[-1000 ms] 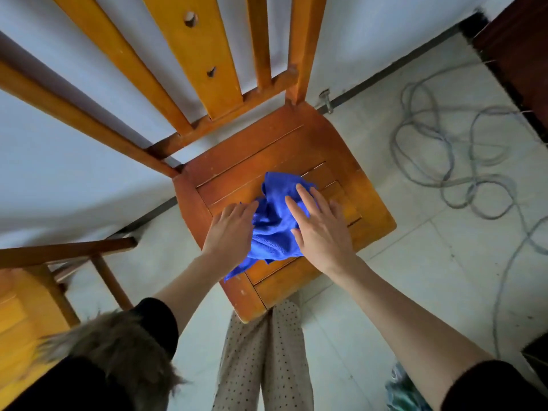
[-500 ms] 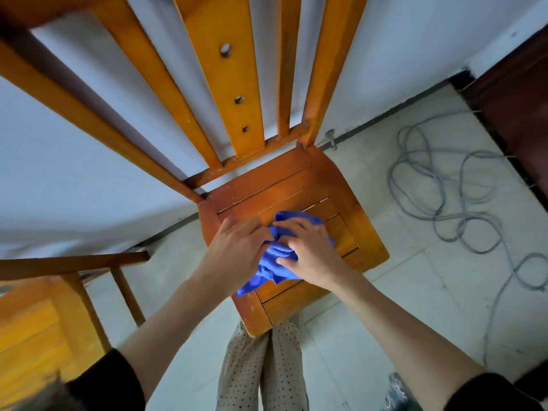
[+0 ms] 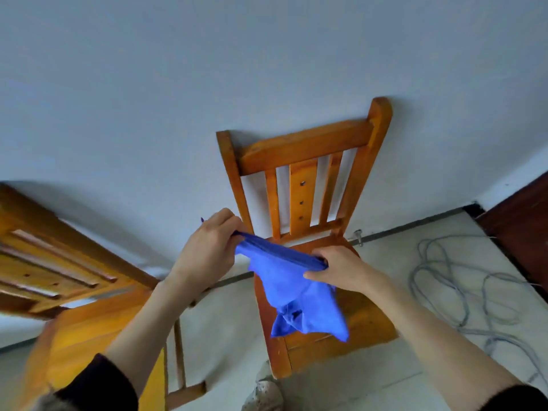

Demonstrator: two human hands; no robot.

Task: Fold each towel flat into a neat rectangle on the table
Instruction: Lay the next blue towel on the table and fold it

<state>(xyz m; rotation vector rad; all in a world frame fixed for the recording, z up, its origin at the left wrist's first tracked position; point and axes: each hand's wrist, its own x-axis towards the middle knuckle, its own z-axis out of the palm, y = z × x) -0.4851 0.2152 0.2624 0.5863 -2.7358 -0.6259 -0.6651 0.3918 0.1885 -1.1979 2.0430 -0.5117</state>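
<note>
Head view: one blue towel (image 3: 292, 287), two hands, two wooden chairs, one loose grey cable on the floor. The left hand (image 3: 209, 250) is gripping one end of the towel's top edge, fingers curled round the bunched cloth, raised in front of the wall. The right hand (image 3: 341, 268) is pinching the other end of that edge, thumb underneath and fingers folded over, lower and nearer the seat. The edge is running taut between them, slanting down from left to right, and the rest of the towel is hanging crumpled below, its lower corners dangling in front of the chair (image 3: 308, 149) seat; whether the bottom is touching the wood cannot be told. That chair is standing with its slatted back against the pale wall. The second chair (image 3: 68, 292) is sitting at the left edge, only partly in view and blurred. The cable (image 3: 439, 280) is lying in loops on the tiled floor at right, well apart from the towel. Half a second ago both hands were pressing close together on the towel bunched on the seat; now they are spread apart and the towel is lifted off the wood. The camera is also tilted upward, so the whole chair back is showing.
</note>
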